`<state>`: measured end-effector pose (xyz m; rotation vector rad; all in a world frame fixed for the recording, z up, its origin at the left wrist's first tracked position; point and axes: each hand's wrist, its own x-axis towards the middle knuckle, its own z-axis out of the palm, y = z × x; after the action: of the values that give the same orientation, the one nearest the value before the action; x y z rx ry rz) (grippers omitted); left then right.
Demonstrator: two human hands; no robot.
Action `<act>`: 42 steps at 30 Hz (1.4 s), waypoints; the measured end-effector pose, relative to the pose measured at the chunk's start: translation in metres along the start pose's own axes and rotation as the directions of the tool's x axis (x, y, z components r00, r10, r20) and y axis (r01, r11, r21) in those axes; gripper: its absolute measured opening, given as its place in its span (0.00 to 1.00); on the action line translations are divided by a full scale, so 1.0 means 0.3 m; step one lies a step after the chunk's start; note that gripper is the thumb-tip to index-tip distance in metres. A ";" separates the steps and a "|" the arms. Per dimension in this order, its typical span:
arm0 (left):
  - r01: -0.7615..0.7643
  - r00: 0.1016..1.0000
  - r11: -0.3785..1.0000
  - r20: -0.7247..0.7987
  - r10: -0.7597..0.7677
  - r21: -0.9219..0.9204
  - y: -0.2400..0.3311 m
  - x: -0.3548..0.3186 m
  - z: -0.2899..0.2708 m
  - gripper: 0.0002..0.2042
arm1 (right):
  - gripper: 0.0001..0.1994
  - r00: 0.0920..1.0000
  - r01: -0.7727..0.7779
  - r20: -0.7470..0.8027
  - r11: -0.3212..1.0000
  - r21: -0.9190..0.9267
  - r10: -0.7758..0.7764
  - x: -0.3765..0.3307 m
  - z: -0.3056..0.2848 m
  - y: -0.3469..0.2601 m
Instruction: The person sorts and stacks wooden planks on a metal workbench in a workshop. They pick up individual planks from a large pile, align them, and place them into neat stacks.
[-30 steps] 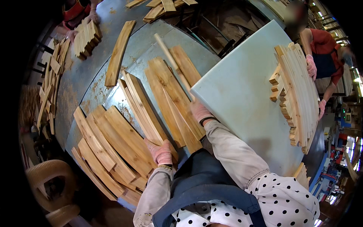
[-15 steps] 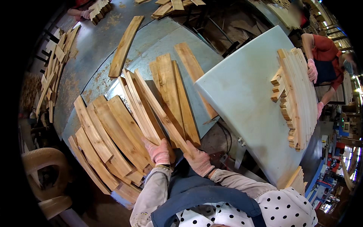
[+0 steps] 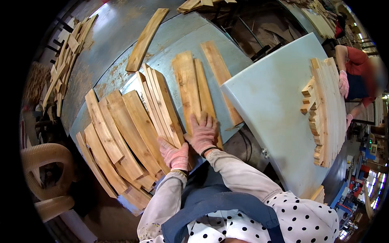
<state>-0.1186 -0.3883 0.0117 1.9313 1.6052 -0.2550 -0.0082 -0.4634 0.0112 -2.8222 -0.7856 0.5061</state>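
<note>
My left hand (image 3: pixel 175 154), in a pink glove, is closed on the near ends of several wooden boards (image 3: pixel 163 107) that stand on edge side by side. Just to its right, my right hand (image 3: pixel 203 133), gloved too, lies with fingers spread on a wide flat board (image 3: pixel 187 81). Its thumb reaches left toward the standing boards. A narrower board (image 3: pixel 204 93) lies along the right side of the wide one. Left of the standing group, several flat boards (image 3: pixel 131 121) lie fanned out and overlapping.
One board (image 3: pixel 219 77) lies near a pale tilted panel (image 3: pixel 271 97) on the right. Another board (image 3: pixel 146 40) lies farther back. Beyond the panel, a gloved co-worker (image 3: pixel 353 71) handles stacked strips (image 3: pixel 330 109). A ribbed hose (image 3: pixel 50 170) curves at the left.
My right hand has let go of the edge-standing board, now against the others, and moved up onto the wide flat board. My left hand stays at the standing boards' ends. The view has shifted slightly.
</note>
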 end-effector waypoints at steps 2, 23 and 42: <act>0.037 0.998 0.997 0.046 -0.040 0.064 0.051 -0.012 -0.028 0.64 | 0.50 0.988 -0.071 0.130 0.995 -0.069 0.079 0.043 -0.043 0.007; 0.065 0.996 0.989 0.057 -0.073 0.130 0.168 0.001 -0.015 0.65 | 0.38 0.811 -0.577 0.291 -0.612 0.540 -0.507 0.054 -0.378 0.208; -0.065 0.987 0.997 -0.152 0.057 -0.049 0.057 0.014 0.066 0.34 | 0.42 0.697 -0.341 0.407 0.226 0.913 -0.590 0.007 -0.244 -0.493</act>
<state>-0.0969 -0.3971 -0.0006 1.9951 1.6275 -0.0416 -0.0492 -0.3421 0.1152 -1.2005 -0.4579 1.4840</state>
